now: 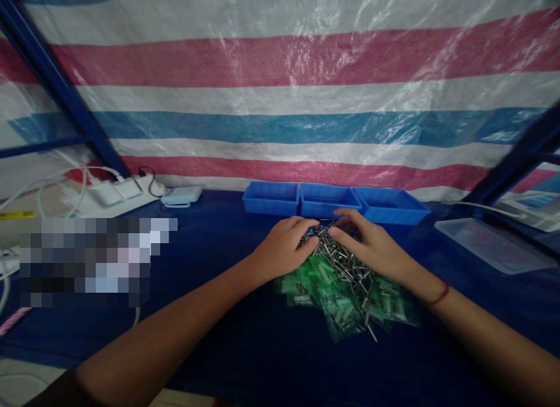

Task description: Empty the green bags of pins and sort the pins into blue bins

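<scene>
A heap of slim, shiny metal pins [342, 256], perhaps rivets or screws, lies at the middle of the table. Small green-tinted plastic bags [339, 311] spread under and in front of the heap, with pale pieces showing inside them. My left hand [289, 246] curves around the heap's left side, thumb apart from the fingers. From the right, my right hand [371, 241] reaches over the pins with its fingers and thumb spread. Neither hand visibly grips anything; some fingertips are hidden behind the hands and the pile.
Three blue bins [271, 198] stand in a row behind the heap on the dark blue table [210, 337]. A clear plastic lid or tray [494, 244] lies at right. At left are a white power strip [114, 197] with cables, a light-blue case [181, 196] and a pixelated area.
</scene>
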Demonstrator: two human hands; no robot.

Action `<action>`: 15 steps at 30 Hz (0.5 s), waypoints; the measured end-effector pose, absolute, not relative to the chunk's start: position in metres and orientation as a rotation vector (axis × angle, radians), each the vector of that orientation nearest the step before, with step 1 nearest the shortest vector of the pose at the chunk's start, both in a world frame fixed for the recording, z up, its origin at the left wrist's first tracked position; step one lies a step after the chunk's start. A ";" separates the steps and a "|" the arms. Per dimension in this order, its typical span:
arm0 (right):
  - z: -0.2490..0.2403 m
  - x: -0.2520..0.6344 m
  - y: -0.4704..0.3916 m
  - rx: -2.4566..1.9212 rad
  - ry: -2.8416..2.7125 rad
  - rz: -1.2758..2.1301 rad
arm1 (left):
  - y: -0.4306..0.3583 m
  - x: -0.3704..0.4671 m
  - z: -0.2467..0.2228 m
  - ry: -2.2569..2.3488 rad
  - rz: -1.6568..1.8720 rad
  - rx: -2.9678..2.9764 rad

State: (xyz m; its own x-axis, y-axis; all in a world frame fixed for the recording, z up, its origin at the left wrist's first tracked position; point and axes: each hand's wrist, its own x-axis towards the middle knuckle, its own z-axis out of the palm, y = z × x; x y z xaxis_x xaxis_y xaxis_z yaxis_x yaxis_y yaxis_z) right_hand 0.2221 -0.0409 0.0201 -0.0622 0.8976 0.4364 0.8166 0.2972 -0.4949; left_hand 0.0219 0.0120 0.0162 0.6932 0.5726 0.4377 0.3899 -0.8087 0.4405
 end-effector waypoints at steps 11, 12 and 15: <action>0.021 0.230 -0.052 -1.530 -2.082 0.153 | 0.004 0.013 0.029 0.638 0.369 2.615; 0.022 0.230 -0.052 -1.526 -2.072 0.147 | 0.005 0.012 0.029 0.611 0.387 2.601; 0.028 0.229 -0.058 -1.484 -2.085 0.123 | 0.008 0.009 0.030 0.557 0.448 2.594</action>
State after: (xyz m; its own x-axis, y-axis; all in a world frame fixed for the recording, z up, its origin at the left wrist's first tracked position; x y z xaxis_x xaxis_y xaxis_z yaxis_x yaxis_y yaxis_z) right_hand 0.2290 -0.0582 0.0285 -0.2205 0.8919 0.3948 0.8393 0.3797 -0.3891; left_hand 0.0088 0.0081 0.0303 0.8659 0.4517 0.2150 0.3066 -0.8188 0.4853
